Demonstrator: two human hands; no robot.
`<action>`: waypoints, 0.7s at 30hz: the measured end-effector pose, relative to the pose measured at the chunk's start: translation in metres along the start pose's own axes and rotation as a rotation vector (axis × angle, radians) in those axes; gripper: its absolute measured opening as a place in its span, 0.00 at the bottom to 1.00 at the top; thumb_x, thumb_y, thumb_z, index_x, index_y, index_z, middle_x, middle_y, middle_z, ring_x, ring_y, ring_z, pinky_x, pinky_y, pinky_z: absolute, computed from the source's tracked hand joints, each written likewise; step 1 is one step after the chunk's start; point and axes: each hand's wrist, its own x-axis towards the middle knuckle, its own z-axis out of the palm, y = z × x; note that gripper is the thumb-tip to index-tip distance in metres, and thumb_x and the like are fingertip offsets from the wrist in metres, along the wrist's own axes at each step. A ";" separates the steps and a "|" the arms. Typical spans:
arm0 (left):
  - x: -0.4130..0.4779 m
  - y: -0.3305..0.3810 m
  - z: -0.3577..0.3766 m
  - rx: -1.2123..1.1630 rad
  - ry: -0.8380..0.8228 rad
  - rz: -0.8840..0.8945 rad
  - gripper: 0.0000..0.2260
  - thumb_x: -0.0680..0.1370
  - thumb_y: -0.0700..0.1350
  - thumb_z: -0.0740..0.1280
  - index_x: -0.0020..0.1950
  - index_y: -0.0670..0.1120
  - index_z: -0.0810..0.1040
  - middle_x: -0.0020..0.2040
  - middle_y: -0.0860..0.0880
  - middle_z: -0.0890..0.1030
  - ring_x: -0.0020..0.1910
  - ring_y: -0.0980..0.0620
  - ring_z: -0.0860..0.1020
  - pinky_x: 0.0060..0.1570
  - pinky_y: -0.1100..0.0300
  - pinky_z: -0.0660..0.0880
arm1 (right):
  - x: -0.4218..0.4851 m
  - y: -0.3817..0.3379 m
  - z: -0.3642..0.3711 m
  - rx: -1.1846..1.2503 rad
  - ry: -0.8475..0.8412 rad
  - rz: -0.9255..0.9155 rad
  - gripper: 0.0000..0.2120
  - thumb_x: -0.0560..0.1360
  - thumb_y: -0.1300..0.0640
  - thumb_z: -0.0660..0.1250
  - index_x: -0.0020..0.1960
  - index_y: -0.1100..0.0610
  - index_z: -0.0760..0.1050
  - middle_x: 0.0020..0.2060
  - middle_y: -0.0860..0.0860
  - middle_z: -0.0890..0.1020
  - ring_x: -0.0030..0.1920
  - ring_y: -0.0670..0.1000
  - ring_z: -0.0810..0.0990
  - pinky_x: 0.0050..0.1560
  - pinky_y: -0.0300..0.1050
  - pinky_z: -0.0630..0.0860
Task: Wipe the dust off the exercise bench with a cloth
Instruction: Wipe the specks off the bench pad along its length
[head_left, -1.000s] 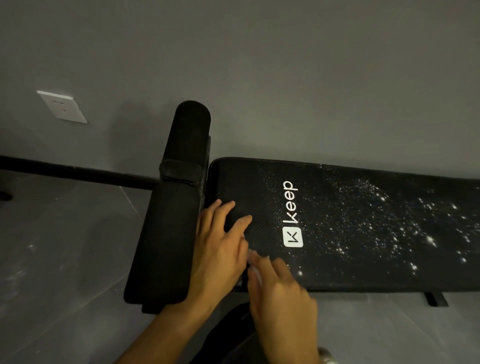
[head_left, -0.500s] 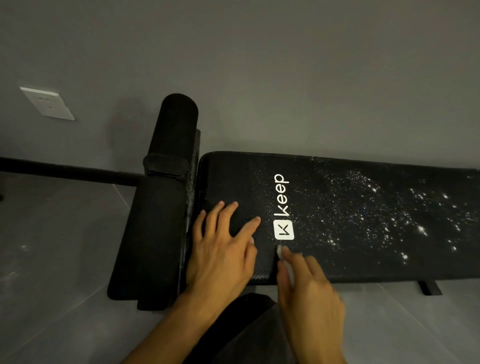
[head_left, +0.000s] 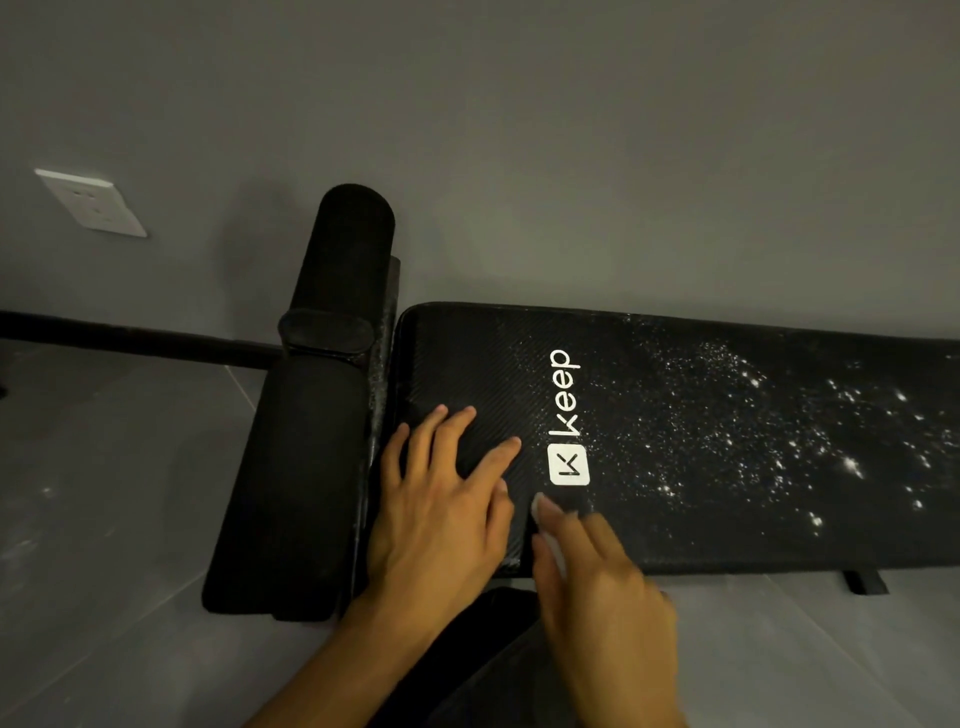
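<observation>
Dust is speckling the bench beyond the logo, so I am barely starting, my left grip pressing flat and open, my right grip blurring over the cloth, its clasp impossible to tell.

bench pad black, diagonal ribbed weave — white dust specks rightward; logo white; cloth white; wall grey; socket white

Blurred right hand; edge-cropped bench

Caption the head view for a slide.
Left hand flat on the dusty bench; right hand presses a pale cloth near the logo.
</observation>
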 end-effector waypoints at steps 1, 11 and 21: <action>0.000 0.000 0.000 0.003 -0.003 -0.001 0.20 0.80 0.53 0.58 0.71 0.57 0.76 0.74 0.43 0.72 0.77 0.42 0.66 0.74 0.37 0.63 | -0.005 0.002 -0.002 0.004 -0.007 0.003 0.13 0.74 0.47 0.68 0.58 0.42 0.79 0.44 0.46 0.80 0.27 0.52 0.80 0.20 0.47 0.74; 0.000 -0.001 -0.001 -0.008 -0.007 -0.001 0.20 0.80 0.52 0.58 0.71 0.57 0.76 0.75 0.44 0.72 0.77 0.42 0.66 0.75 0.38 0.62 | 0.023 -0.009 0.001 -0.080 -0.032 -0.050 0.14 0.74 0.49 0.70 0.59 0.47 0.80 0.43 0.46 0.81 0.28 0.51 0.80 0.21 0.44 0.70; 0.000 -0.002 -0.001 -0.005 -0.036 -0.024 0.21 0.80 0.53 0.57 0.73 0.56 0.74 0.76 0.45 0.71 0.78 0.44 0.64 0.75 0.38 0.61 | 0.060 -0.019 0.007 -0.142 -0.068 -0.055 0.14 0.79 0.48 0.62 0.64 0.48 0.77 0.47 0.48 0.81 0.34 0.52 0.83 0.27 0.43 0.69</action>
